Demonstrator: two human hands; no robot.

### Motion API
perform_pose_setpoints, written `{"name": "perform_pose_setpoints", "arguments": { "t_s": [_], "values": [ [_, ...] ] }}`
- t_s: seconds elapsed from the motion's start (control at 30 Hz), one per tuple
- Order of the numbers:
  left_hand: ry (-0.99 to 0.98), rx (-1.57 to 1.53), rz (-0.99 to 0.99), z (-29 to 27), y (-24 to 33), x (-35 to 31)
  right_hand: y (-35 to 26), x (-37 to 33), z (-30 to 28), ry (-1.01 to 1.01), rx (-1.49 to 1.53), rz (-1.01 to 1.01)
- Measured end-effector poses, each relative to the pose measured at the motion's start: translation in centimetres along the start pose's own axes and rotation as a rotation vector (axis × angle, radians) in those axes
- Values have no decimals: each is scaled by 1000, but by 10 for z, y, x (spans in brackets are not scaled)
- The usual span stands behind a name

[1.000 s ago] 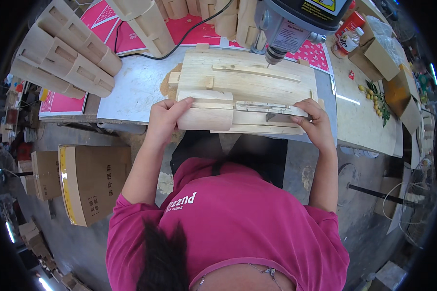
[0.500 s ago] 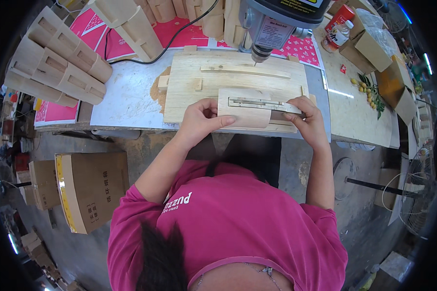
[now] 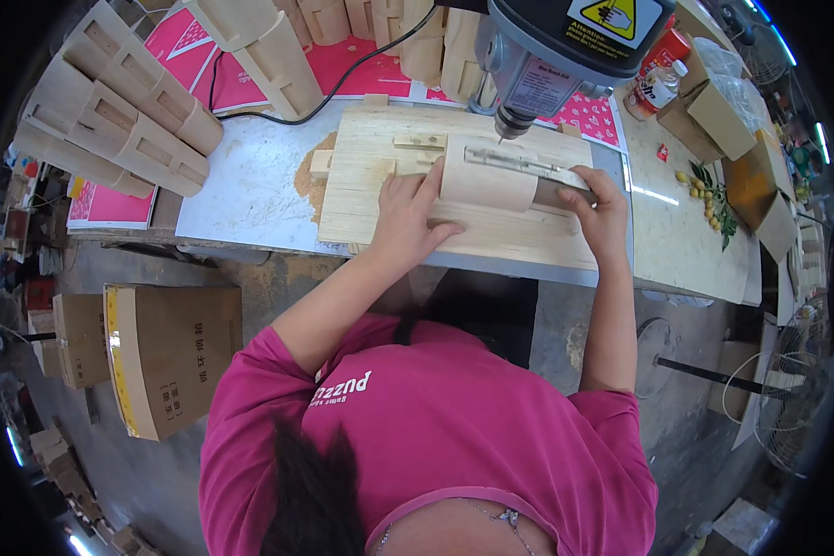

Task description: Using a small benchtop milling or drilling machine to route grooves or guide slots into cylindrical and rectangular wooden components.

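Note:
A pale curved wooden piece (image 3: 486,190) lies on the plywood board (image 3: 361,199), under the chuck of a bench drill (image 3: 514,120). A narrow light-coloured slotted strip (image 3: 519,165) sits in the recess along its top and sticks out past its right end. My right hand (image 3: 604,211) pinches that protruding end between thumb and fingers. At the left end of the wooden piece, my left hand (image 3: 408,215) has its fingers stretched and thumb apart, the forefinger touching the edge. The drill bit's tip appears close to the strip; whether they touch I cannot tell.
Wooden strips and small blocks (image 3: 419,142) are fixed to the board. Hollowed wooden cylinders (image 3: 125,130) stand stacked at the far left and back. A black cable (image 3: 343,79) crosses behind. On the right are a bottle (image 3: 656,91), cartons (image 3: 718,116) and a fruit sprig (image 3: 713,199).
The wooden piece has moved away from me, up to the drill. My left hand has opened from its grip; my right hand still holds the strip's end. The view has shifted slightly.

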State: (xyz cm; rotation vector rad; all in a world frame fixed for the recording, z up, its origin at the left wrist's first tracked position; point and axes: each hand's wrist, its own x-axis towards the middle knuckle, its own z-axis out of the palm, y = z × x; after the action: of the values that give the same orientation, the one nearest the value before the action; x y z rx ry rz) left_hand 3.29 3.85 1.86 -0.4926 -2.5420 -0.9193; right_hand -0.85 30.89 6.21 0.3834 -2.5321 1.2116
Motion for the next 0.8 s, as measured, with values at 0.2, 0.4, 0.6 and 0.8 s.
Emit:
{"name": "perform_pose_setpoints", "arguments": {
  "t_s": [0.2, 0.4, 0.6, 0.8],
  "values": [
    [105, -212, -74, 3, -19, 6, -1, 19, 19, -8, 26, -29],
    [70, -53, -46, 2, -41, 10, -3, 18, 27, -29, 49, -34],
    [-33, -60, -75, -3, -45, 14, -22, 42, -4, 156, 380, -177],
    [-65, -52, -70, 2, -47, 17, -121, 129, -82, 382, 271, -333]
  ]
}}
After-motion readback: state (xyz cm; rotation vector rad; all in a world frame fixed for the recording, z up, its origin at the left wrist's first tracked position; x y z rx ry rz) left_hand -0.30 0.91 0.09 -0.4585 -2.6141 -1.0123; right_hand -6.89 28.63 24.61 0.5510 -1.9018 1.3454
